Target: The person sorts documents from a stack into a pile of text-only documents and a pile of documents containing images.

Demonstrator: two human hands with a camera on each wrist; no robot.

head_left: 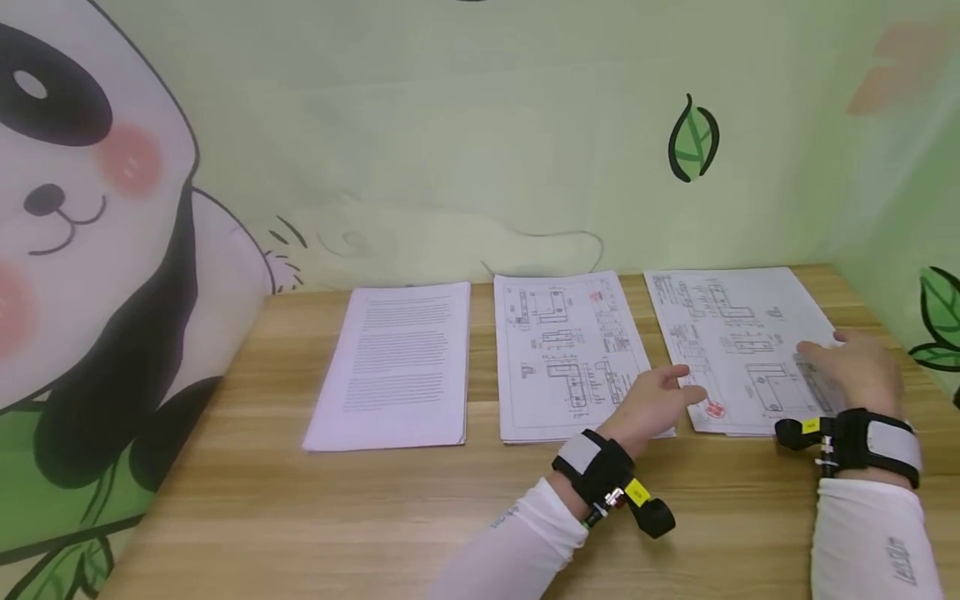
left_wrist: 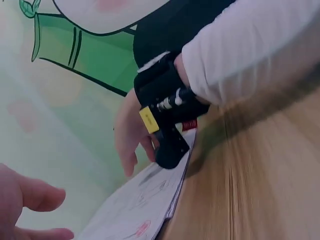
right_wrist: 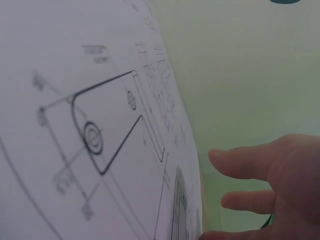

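Observation:
A stack of sheets with technical drawings [head_left: 720,350] lies at the right of the table, a red stamp near its lower left corner. My left hand [head_left: 652,408] is over the gap between this stack and the middle stack of drawings [head_left: 532,350], thumb and fingers apart and pointing right. Over the right stack's right edge, my right hand [head_left: 862,371] has its fingers extended to the left. The right wrist view shows the fingers [right_wrist: 245,162] apart beside a drawing sheet [right_wrist: 115,125]. Neither hand holds anything; whether fingertips touch paper is unclear.
A stack of printed text pages [head_left: 405,367] lies at the left of the wooden table [head_left: 337,517]. Behind the table stands a green wall [head_left: 450,125] with a panda picture [head_left: 142,217]. Another wall [head_left: 907,250] rises on the right.

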